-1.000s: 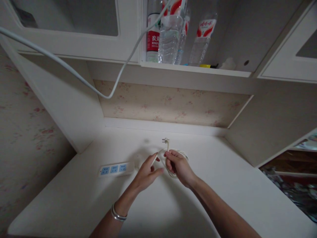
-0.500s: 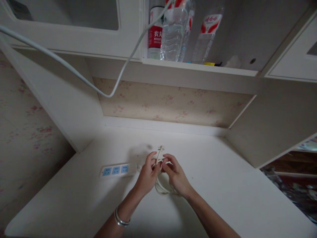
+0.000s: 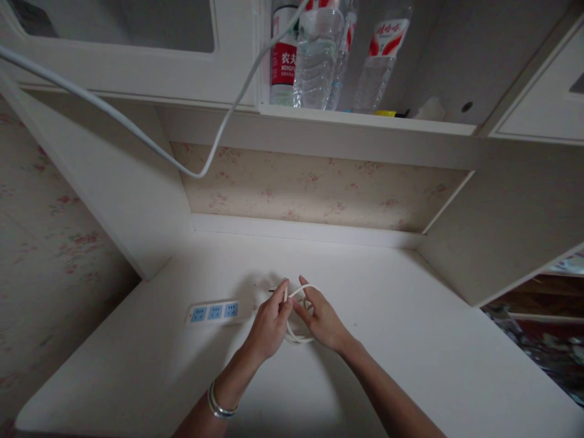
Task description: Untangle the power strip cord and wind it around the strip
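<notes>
Between my hands is a looped white power cord (image 3: 298,338), its coil hanging just over the white desk. My left hand (image 3: 270,319) pinches the cord near its plug; metal prongs (image 3: 272,290) stick out past the fingers, and most of the plug is hidden. My right hand (image 3: 322,317) is closed around the other side of the loop, with a strand arching over its fingers. To the left of my hands lies a white power strip (image 3: 246,309) with blue sockets; its right end is partly behind my left hand.
Over the white desk (image 3: 392,365) hangs a cabinet shelf (image 3: 365,119) holding several plastic bottles (image 3: 314,70). A thick white cable (image 3: 199,175) droops in front of the cabinet at upper left. Side panels (image 3: 515,219) bound the desk.
The plug, upright between my hands before, has tipped left behind my left fingers. A strand of cord now arches over to my right hand, which has shifted slightly.
</notes>
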Motion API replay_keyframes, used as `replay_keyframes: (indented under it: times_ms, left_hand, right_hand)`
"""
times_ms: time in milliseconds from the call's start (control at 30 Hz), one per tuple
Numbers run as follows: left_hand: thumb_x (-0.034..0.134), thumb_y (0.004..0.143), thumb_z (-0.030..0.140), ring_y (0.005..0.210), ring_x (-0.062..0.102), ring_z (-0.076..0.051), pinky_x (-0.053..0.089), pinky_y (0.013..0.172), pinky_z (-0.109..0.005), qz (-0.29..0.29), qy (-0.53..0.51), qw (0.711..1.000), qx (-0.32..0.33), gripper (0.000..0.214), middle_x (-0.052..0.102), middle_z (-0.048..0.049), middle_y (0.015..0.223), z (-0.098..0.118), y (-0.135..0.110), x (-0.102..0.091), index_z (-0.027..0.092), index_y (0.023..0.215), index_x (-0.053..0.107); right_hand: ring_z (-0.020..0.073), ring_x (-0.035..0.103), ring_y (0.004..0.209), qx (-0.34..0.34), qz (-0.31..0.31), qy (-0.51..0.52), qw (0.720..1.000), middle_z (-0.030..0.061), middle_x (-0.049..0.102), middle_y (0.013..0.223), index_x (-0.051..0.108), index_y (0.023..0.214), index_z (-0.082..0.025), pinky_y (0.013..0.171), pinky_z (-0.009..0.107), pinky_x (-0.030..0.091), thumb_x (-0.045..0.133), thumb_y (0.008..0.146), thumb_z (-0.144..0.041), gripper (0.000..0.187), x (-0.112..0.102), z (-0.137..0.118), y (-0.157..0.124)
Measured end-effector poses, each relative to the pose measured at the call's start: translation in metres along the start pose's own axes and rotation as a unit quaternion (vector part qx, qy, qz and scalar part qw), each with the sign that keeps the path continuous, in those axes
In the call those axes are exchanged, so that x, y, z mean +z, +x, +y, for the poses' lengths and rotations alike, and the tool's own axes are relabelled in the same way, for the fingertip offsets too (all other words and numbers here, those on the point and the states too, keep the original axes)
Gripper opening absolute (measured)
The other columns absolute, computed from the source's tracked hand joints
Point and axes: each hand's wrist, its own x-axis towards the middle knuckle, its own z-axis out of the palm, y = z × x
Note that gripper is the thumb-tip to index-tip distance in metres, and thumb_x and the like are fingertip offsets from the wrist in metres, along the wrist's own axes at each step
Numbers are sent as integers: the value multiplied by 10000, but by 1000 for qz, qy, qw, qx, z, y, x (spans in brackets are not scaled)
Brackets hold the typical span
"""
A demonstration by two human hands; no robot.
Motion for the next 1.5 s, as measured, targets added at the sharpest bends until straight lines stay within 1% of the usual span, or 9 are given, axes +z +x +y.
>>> replay_keyframes:
  times_ms: [233, 433, 567, 767, 900, 1000, 1167, 1333, 1500]
  left_hand:
    - [489, 908, 280, 1104, 580, -220, 411, 988, -328, -62, -57, 995, 55, 366, 646, -75, 1213, 4, -2, -6, 185, 1243, 601]
    - [483, 923, 291, 858, 606, -178, 456, 798, -283, -77, -78, 993, 54, 343, 687, -46, 935, -2, -5, -7, 195, 1221, 623]
    - [424, 958, 339, 863, 575, -177, 447, 781, -285, -65, -18, 994, 86, 354, 629, -64, 944, 0, -6, -6, 213, 1219, 626]
    - [357, 981, 355, 843, 553, -166, 436, 788, -280, -79, 39, 992, 90, 357, 576, -51, 882, -3, -5, 7, 186, 1016, 670]
    - [349, 982, 351, 790, 529, -156, 425, 747, -276, -91, 86, 987, 97, 351, 546, -34, 830, -10, -4, 13, 185, 827, 616]
    - [362, 975, 380, 759, 509, -162, 410, 711, -284, -92, 134, 982, 91, 355, 527, -22, 773, -16, -3, 13, 196, 750, 566]
    - [317, 988, 356, 793, 522, -163, 414, 765, -295, -87, 125, 985, 78, 357, 544, -22, 812, -22, -4, 13, 199, 787, 566]
    - [305, 991, 328, 916, 563, -181, 423, 844, -312, -69, 70, 993, 68, 309, 614, -58, 978, -19, -7, 24, 197, 1114, 556]
    - [349, 974, 335, 919, 599, -196, 442, 823, -312, -71, 53, 995, 43, 298, 654, -77, 1008, -20, -12, 38, 190, 1151, 539]
  right_hand:
    - [257, 468, 1266, -21, -108, 60, 992, 89, 493, 1402, 492, 1353, -243, 1078, 455, 328, 652, 815, -405, 584, -24, 8, 16]
    - [219, 610, 1017, -41, -118, 97, 987, 58, 692, 1065, 692, 1085, -244, 940, 388, 433, 473, 928, -398, 310, -28, 6, 17]
    - [206, 626, 861, 42, -96, 185, 977, 53, 715, 924, 736, 960, -190, 811, 346, 467, 628, 826, -433, 298, -30, 12, 7]
    - [117, 507, 553, 149, -27, 380, 912, 4, 614, 601, 665, 669, -151, 560, 249, 383, 750, 710, -440, 304, -24, 23, -8]
    - [74, 354, 415, 204, -54, 444, 871, -57, 467, 437, 583, 648, -163, 459, 213, 266, 699, 762, -478, 355, -26, 27, -6]
    - [70, 327, 426, 211, -86, 399, 888, -63, 465, 473, 607, 723, -159, 450, 206, 229, 656, 798, -495, 348, -36, 28, -4]
    - [120, 484, 683, 112, -121, 251, 954, -7, 573, 750, 666, 846, -151, 623, 232, 357, 641, 816, -471, 322, -50, 20, -5]
    - [150, 505, 759, 106, -1, 254, 961, 4, 573, 791, 633, 848, -178, 705, 260, 393, 551, 871, -493, 326, -26, 15, -13]
    - [145, 483, 669, 164, 189, 393, 885, -12, 530, 720, 567, 812, -210, 639, 253, 413, 602, 806, -537, 329, 15, 9, -11]
